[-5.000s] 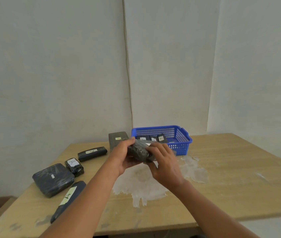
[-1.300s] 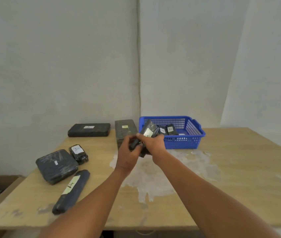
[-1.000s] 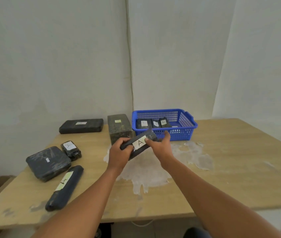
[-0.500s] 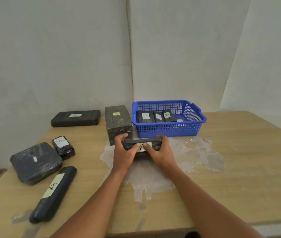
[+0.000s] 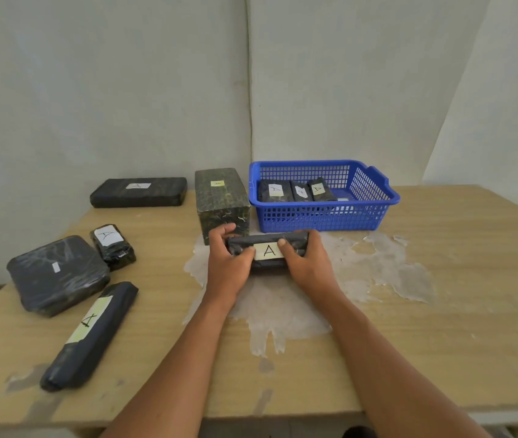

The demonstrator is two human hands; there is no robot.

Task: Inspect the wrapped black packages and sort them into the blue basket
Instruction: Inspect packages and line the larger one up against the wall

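Here a long black package [image 5: 267, 249] with a white label marked "A" lies crosswise over a pale patch on the bench [image 5: 441, 295], just in front of the blue basket [image 5: 324, 213]. The left hand [image 5: 229, 263] grips its left end and the right hand [image 5: 306, 263] its right end, thumbs on the label side. Three labelled packages [image 5: 295, 191] lie inside the basket. A tall dark box [image 5: 221, 202] stands beside it. Four more packages lie toward the left.
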